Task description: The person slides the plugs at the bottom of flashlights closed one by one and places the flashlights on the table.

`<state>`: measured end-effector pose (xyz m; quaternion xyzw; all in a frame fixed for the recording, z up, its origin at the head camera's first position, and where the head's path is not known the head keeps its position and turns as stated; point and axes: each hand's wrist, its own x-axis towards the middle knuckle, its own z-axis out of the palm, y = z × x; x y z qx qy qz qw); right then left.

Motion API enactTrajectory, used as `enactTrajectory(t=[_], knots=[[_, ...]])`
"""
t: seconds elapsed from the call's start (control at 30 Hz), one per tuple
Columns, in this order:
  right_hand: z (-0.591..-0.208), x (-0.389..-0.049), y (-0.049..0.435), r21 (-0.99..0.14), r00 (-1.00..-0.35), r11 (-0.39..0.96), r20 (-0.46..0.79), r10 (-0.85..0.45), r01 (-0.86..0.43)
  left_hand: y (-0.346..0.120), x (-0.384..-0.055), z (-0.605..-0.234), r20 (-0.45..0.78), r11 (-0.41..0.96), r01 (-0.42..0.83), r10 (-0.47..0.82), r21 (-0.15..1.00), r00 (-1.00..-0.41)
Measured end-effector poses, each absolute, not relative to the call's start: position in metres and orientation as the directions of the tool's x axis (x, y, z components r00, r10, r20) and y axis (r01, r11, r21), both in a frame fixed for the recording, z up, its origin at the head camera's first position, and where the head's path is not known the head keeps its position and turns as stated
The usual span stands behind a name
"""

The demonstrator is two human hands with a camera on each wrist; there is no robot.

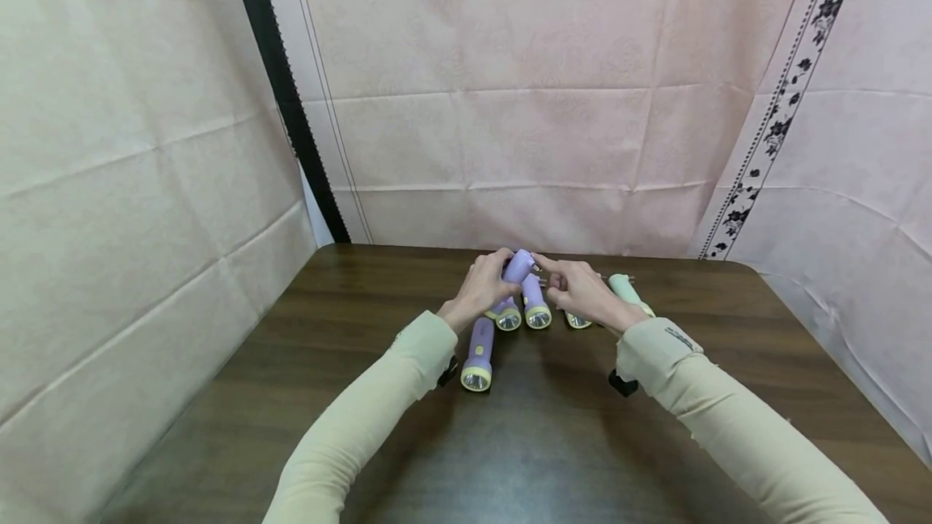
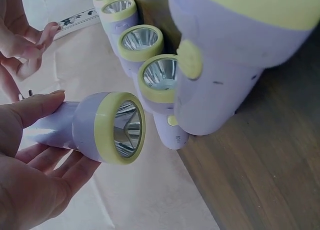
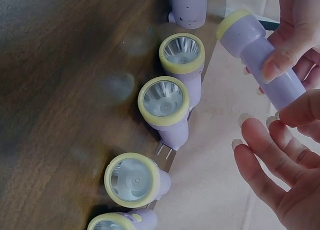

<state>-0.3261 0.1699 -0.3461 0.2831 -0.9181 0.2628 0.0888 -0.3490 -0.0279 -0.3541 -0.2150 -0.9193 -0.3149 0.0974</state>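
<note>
Near torch (image 1: 478,358), lilac with a yellow lens ring: lying on the wooden table (image 1: 466,467), nearer its left edge than its right, just beside the cuff of the left sleeve (image 1: 364,419), lens toward the near side. Opposite, the right sleeve (image 1: 735,419), slanting over the table toward the far edge.

Farther on, in a loose row before the far edge: second torch (image 1: 508,319), partly behind the left hand (image 1: 482,283); third torch (image 1: 536,306), just beside it, with metal prongs at the tail; fourth torch (image 1: 578,320), mostly hidden by the right hand (image 1: 582,293); green torch (image 1: 624,288), partly behind the right wrist, nearest the far-right corner.

Above the row, close to the middle of the far edge: held torch (image 2: 85,124), lifted clear of the table, tilted, tail toward the right hand. Pinched in the left hand, thumb on one side, fingers bent against the other. In the right hand, one fingertip at the tail; cannot tell whether touching. Remaining fingers spread and lightly bent.

Beyond the far edge: creased pale cloth (image 1: 546,103), hanging, with a black strip (image 1: 284,79) above the far-left corner and a floral border (image 1: 790,95) above the far-right corner.
</note>
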Motion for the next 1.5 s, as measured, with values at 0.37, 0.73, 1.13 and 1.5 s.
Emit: enactTrajectory(t=[0.37, 0.73, 1.13, 1.5], knots=[[-0.351, -0.325, 0.171, -0.449, -0.815, 0.680, 0.323, -0.481, -0.579, -0.024, -0.343, -0.357, 0.286, 0.695, 0.456, 0.355, 0.556, -0.890], [-0.341, -0.320, 0.172, -0.411, -0.833, 0.725, 0.245, -0.496, -0.553, -0.043, -0.342, -0.349, 0.206, 0.784, 0.394, 0.335, 0.480, -0.919], [-0.337, -0.320, 0.183, -0.410, -0.833, 0.726, 0.237, -0.500, -0.552, -0.092, -0.334, -0.362, 0.117, 0.891, 0.275, 0.249, 0.362, -0.961], [-0.336, -0.322, 0.190, -0.412, -0.850, 0.744, 0.213, -0.482, -0.526, -0.100, -0.328, -0.390, 0.052, 0.934, 0.227, 0.222, 0.274, -0.974]])
